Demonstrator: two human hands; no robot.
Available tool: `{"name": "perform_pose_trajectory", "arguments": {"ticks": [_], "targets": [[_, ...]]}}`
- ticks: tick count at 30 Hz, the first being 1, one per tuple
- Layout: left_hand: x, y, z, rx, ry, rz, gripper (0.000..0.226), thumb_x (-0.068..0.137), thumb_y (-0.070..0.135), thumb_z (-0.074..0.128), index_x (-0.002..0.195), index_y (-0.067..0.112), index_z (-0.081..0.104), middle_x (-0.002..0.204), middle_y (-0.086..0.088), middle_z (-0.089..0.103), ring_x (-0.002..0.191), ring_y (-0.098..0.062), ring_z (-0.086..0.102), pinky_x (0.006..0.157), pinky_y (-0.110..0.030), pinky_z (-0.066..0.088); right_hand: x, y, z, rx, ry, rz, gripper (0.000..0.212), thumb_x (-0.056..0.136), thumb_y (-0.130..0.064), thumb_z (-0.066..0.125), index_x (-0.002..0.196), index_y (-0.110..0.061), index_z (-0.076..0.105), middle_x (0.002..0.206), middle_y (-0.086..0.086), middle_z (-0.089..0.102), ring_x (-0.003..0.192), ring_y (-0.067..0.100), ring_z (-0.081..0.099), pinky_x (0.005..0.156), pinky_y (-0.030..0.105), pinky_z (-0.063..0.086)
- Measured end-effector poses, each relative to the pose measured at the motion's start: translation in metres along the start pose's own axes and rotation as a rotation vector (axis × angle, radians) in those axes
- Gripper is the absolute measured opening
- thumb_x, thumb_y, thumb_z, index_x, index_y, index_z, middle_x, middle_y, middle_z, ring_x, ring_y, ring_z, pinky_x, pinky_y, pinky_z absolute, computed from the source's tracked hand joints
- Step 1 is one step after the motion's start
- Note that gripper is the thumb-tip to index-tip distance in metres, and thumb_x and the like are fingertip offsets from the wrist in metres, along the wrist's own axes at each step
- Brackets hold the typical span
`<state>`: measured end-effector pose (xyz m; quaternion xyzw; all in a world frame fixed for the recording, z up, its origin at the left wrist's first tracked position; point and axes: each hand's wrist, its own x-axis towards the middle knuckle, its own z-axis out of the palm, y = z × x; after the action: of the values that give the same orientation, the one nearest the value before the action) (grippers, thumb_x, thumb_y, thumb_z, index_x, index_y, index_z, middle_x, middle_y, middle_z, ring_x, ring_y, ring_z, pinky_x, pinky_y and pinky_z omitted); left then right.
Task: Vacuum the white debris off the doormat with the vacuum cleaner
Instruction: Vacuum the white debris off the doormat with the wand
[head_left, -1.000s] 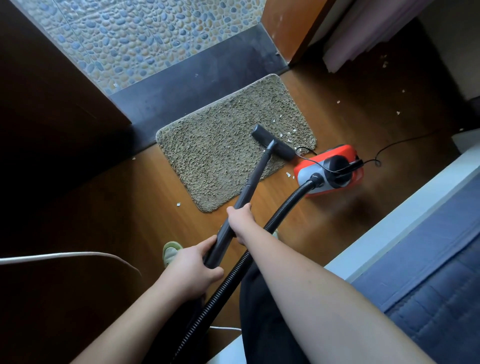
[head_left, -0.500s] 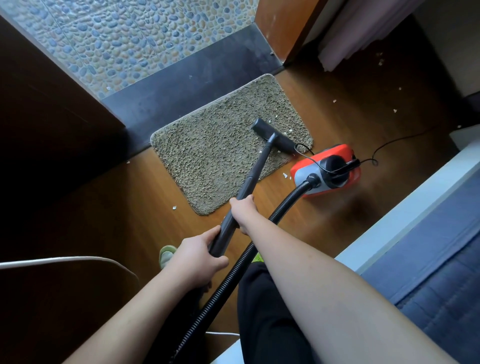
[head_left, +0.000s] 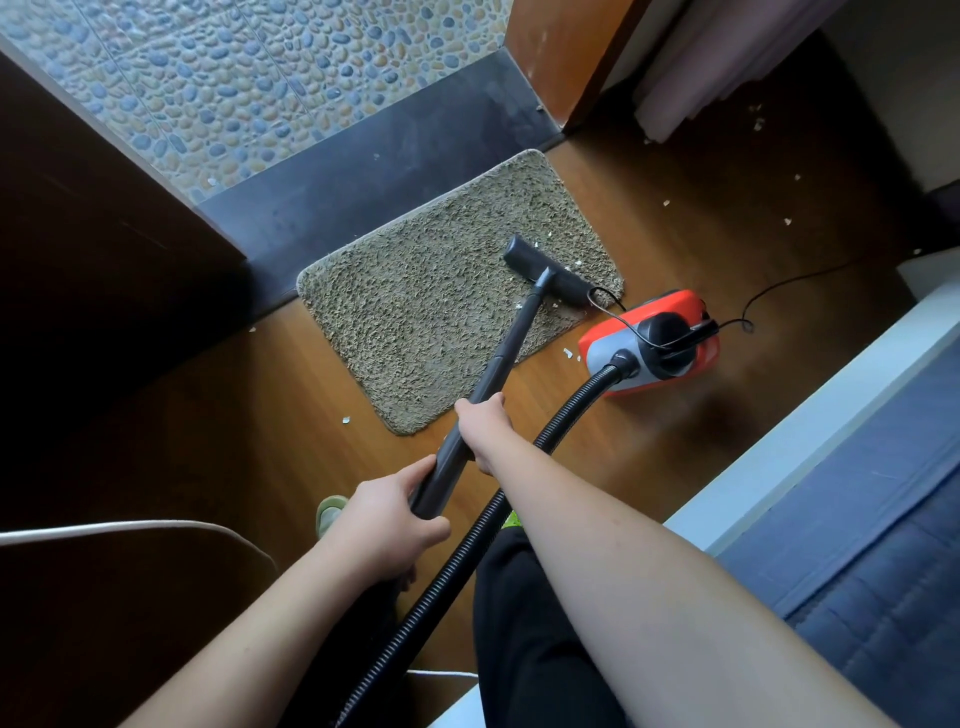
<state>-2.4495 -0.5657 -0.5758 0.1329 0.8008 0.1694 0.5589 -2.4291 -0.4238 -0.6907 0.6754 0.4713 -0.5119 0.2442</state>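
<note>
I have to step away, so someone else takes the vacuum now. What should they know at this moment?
Left hand grips the lower end of the wand; right hand grips it higher up.
Nozzle sits on the doormat, near its right end; the red vacuum stands beside that end.
Done: most of the mat looks free of white bits.
Left: a few white bits on the mat around the nozzle. More lie on the floor, off the mat.

Hose (head_left: 457, 561) runs off the bottom edge — nozzle (head_left: 545, 270) hides debris beneath.
</note>
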Motion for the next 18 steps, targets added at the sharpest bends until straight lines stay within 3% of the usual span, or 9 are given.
{"name": "perform_pose_trajectory", "arguments": {"ticks": [4, 9, 15, 18], "targets": [[-0.009, -0.016, -0.003, 0.021, -0.016, -0.012, 0.079, 0.077, 0.032, 0.067, 0.148, 0.044, 0.036, 0.104, 0.006, 0.065, 0.076, -0.006, 0.064, 0.065, -0.012, 0.047, -0.012, 0.008, 0.011, -0.039, -0.022, 0.029, 0.070, 0.099, -0.035, 0.044, 0.156, -0.022, 0.005, 0.139, 0.012, 0.048, 0.117, 0.033, 0.054, 0.098, 0.044, 0.048], [-0.020, -0.035, -0.009, -0.018, -0.044, -0.028, 0.079, 0.076, 0.030, 0.068, 0.147, 0.047, 0.037, 0.098, 0.009, 0.068, 0.061, -0.004, 0.065, 0.060, -0.015, 0.052, -0.027, 0.017, 0.027, 0.007, -0.036, 0.029, 0.076, 0.097, -0.034, 0.046, 0.157, -0.025, -0.001, 0.135, 0.012, 0.051, 0.114, 0.034, 0.058, 0.094, 0.045, 0.051], [-0.028, -0.052, -0.019, 0.027, -0.050, -0.005, 0.080, 0.077, 0.032, 0.070, 0.147, 0.047, 0.035, 0.104, 0.009, 0.067, 0.067, -0.001, 0.063, 0.060, -0.008, 0.046, -0.042, 0.021, 0.042, 0.035, -0.056, 0.050, 0.076, 0.098, -0.033, 0.044, 0.157, -0.026, -0.004, 0.137, 0.010, 0.049, 0.116, 0.033, 0.056, 0.096, 0.050, 0.052], [-0.033, -0.062, -0.023, 0.047, -0.047, -0.001, 0.081, 0.077, 0.034, 0.070, 0.147, 0.048, 0.033, 0.120, 0.007, 0.064, 0.078, -0.002, 0.064, 0.064, -0.007, 0.046, -0.047, 0.024, 0.050, 0.013, -0.064, 0.054, 0.076, 0.099, -0.032, 0.043, 0.157, -0.025, -0.005, 0.140, 0.010, 0.047, 0.118, 0.033, 0.054, 0.098, 0.050, 0.050]]}}
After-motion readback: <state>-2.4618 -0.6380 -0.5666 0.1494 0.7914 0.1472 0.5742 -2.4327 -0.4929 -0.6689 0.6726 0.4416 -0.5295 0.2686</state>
